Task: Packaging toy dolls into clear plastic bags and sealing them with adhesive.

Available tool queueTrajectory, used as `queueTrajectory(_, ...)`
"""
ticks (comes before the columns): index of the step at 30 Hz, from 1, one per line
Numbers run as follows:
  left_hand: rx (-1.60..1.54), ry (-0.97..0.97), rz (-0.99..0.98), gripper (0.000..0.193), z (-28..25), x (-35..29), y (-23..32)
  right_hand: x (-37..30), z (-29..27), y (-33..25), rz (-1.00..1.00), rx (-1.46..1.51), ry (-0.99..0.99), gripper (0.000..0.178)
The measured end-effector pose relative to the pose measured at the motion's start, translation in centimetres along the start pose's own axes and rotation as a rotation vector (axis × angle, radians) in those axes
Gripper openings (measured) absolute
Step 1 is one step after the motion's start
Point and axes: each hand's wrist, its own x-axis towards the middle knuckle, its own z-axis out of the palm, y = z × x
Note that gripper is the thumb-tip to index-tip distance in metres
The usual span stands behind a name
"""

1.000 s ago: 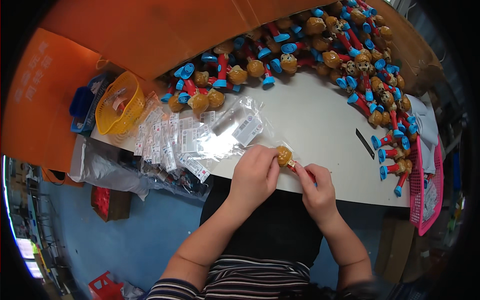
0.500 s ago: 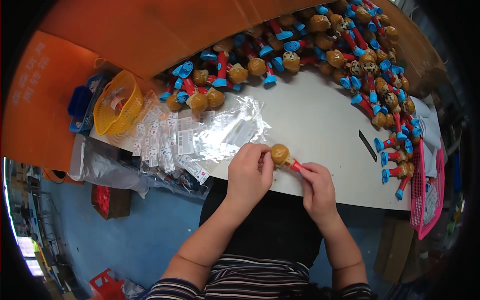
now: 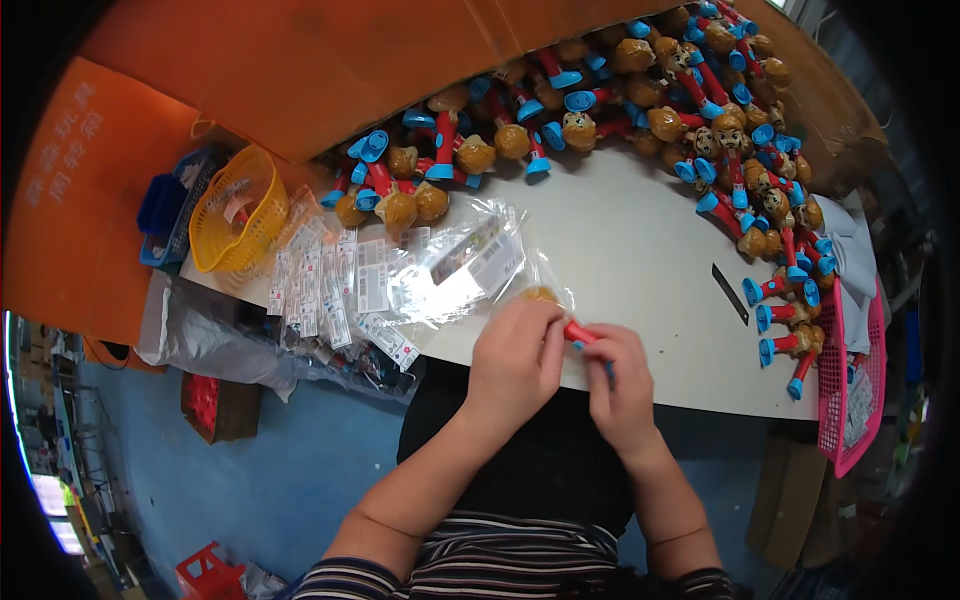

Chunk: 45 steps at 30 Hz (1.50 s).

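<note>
A toy figure (image 3: 577,332) with a round brown head, red body and blue feet is in front of me at the table's near edge. My right hand (image 3: 624,388) grips it by its lower end, where a bit of blue shows between the fingers. My left hand (image 3: 513,358) is closed at the head end, its fingers on a clear plastic bag (image 3: 551,278) whose film spreads around the brown head. The left fingertips are partly hidden, and I cannot tell how far the head sits inside the bag.
Clear bags with printed cards (image 3: 395,280) lie fanned out at the left, beside a yellow basket (image 3: 205,235). Many similar figures (image 3: 480,152) pile along the far and right edges. A black strip (image 3: 730,293) lies at right, near a pink basket (image 3: 830,400). An orange box (image 3: 300,75) stands behind.
The figure's head has gone from bare to being next to the left fingers under clear film. A bag has come off the pile toward me. My right hand has moved slightly left.
</note>
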Motion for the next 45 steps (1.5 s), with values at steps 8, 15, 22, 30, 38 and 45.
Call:
queueTrajectory(8, -0.056, -0.117, 0.135, 0.013, 0.7, 0.4, 1.4, -0.4, 0.5, 0.5, 0.045, 0.081, 0.164, 0.021)
queueTrajectory(15, -0.010, -0.044, -0.074, 0.009, -0.3, 0.4, -0.5, -1.2, 0.2, -0.4, 0.137, 0.045, -0.044, 0.037)
queueTrajectory(22, 0.033, -0.091, -0.059, 0.008, -0.5, 0.2, -0.4, -2.4, -2.4, -1.6, 0.242, -0.371, -0.065, 0.042)
queueTrajectory(30, 0.000, -0.150, -0.070, 0.009, 0.0, 0.0, 0.5, -2.8, 0.0, -1.1, 0.302, -0.021, 0.105, 0.033)
queueTrajectory(38, -0.015, -0.155, -0.001, 0.012, -0.7, -0.1, 1.0, -2.6, 1.2, -0.4, 0.335, 0.147, 0.367, 0.032)
queueTrajectory(45, -0.047, -0.184, 0.110, 0.014, -0.1, -0.9, 3.1, -2.8, 2.4, 0.1, 0.219, 0.162, 0.403, 0.031)
